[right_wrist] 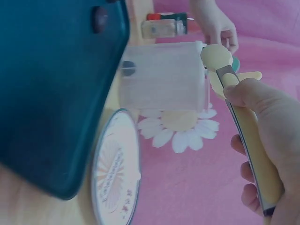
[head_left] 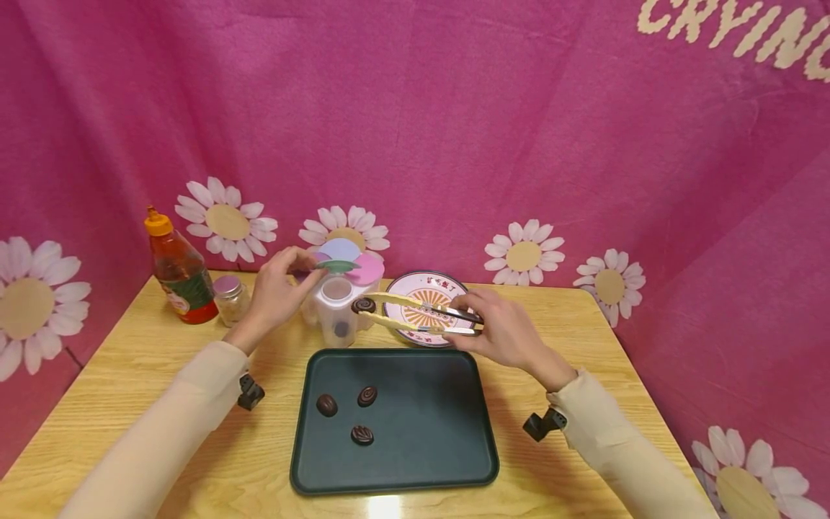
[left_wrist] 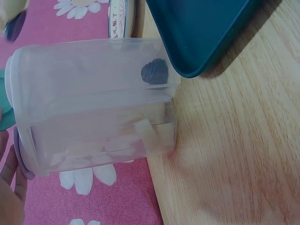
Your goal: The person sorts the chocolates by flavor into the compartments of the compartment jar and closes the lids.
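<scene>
My left hand pinches the raised green lid of a clear multi-compartment container. A dark chocolate lies at the bottom of the compartment under that lid, and pale pieces lie in a neighbouring one. My right hand grips tongs with cream-coloured tips. Between the tips a dark, swirl-patterned chocolate is held, just right of the uncovered compartment. Three more chocolates sit on the left part of a dark green tray.
Behind the tray, a patterned plate stands right of the container. A red sauce bottle and a small jar with a pink lid are at the left. Pink flowered cloth hangs behind the wooden table.
</scene>
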The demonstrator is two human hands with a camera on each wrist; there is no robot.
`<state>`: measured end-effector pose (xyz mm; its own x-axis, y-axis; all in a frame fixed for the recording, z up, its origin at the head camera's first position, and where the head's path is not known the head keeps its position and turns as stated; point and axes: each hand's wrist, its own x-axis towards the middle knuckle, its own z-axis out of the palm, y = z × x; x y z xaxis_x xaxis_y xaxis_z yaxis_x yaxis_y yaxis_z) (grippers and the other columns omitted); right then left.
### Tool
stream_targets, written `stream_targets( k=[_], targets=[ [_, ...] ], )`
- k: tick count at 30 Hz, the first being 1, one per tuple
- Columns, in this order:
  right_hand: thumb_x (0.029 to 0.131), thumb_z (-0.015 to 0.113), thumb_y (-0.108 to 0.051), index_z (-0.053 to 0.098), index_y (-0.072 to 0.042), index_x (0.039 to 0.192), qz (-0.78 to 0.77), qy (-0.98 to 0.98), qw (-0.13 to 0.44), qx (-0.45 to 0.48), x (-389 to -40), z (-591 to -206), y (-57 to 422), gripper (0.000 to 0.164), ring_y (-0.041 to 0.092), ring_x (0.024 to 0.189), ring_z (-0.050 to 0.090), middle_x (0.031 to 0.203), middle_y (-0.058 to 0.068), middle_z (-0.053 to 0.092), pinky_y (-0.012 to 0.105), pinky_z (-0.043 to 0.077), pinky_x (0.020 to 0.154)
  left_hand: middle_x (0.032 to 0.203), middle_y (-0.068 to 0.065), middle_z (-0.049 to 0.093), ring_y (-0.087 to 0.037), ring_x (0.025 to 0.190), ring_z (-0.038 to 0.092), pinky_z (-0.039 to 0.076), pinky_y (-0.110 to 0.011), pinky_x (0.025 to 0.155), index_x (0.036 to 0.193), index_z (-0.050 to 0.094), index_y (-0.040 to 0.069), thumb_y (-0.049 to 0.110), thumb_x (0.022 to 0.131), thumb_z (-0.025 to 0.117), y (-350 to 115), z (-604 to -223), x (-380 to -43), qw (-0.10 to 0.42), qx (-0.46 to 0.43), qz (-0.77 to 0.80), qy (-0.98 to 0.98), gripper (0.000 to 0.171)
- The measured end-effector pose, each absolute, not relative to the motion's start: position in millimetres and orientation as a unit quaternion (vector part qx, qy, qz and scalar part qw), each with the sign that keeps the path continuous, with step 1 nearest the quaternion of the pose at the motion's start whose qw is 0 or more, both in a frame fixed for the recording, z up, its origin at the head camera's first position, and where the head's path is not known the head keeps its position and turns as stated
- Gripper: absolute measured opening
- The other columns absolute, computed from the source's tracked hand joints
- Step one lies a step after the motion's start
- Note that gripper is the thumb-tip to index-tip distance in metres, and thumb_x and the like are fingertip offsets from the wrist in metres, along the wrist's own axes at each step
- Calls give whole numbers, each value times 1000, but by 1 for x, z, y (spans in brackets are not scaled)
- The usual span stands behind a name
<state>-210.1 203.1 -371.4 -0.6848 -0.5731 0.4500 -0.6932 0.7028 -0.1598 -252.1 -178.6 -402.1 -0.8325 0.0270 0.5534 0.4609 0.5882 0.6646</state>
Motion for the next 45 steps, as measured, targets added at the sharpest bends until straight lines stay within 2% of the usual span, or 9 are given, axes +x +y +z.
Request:
stream_targets(
  k=[5, 8, 14, 25, 33, 40, 45],
  targets=[
    [79, 90, -40, 75, -12, 111, 171, -898, 190, 357, -223, -363, 189, 45, 14, 78, 58, 95, 1, 69, 29, 47, 63, 100, -17, 72, -28, 90, 69, 47, -10, 78, 105, 67, 1, 8, 93, 80, -179, -402, -251, 259, -147, -432, -852, 19],
    [79, 91, -39, 75, -11, 110, 176, -897, 194, 355, -230, -360, 183, 44, 14, 78, 58, 94, 2, 69, 28, 46, 62, 101, -16, 72, -28, 90, 69, 52, -15, 80, 105, 67, 1, 8, 93, 80, -179, -402, -252, 257, -148, -431, -852, 20],
    [81, 89, -39, 76, -11, 113, 177, -901, 180, 353, -237, -356, 173, 45, 15, 81, 59, 97, 2, 71, 28, 46, 62, 102, -16, 73, -26, 91, 69, 60, -36, 82, 106, 67, 1, 8, 93, 80, -179, -403, -252, 253, -151, -431, -853, 19],
    [82, 89, -40, 76, -11, 112, 178, -903, 169, 353, -244, -357, 166, 44, 16, 82, 62, 96, 4, 70, 30, 49, 64, 101, -16, 73, -25, 89, 69, 58, -31, 81, 105, 66, 1, 7, 93, 80, -179, -401, -252, 258, -156, -428, -852, 19],
    [80, 90, -42, 76, -11, 113, 177, -906, 166, 347, -235, -355, 174, 48, 17, 85, 61, 99, 3, 71, 31, 49, 67, 101, -16, 73, -27, 90, 69, 60, -38, 82, 105, 66, 1, 7, 93, 80, -179, -402, -251, 255, -152, -430, -853, 20],
    [78, 91, -43, 75, -11, 115, 153, -909, 168, 349, -218, -354, 193, 51, 18, 85, 63, 100, 2, 71, 33, 49, 69, 100, -16, 73, -27, 89, 69, 51, -16, 80, 104, 66, 1, 7, 92, 80, -180, -402, -252, 259, -150, -429, -852, 20],
    [75, 93, -43, 75, -12, 115, 135, -908, 172, 358, -206, -359, 208, 54, 19, 87, 65, 104, 4, 73, 34, 51, 69, 100, -17, 73, -27, 89, 69, 49, -14, 79, 104, 66, 1, 7, 92, 80, -179, -403, -253, 262, -152, -428, -851, 20]
  ],
)
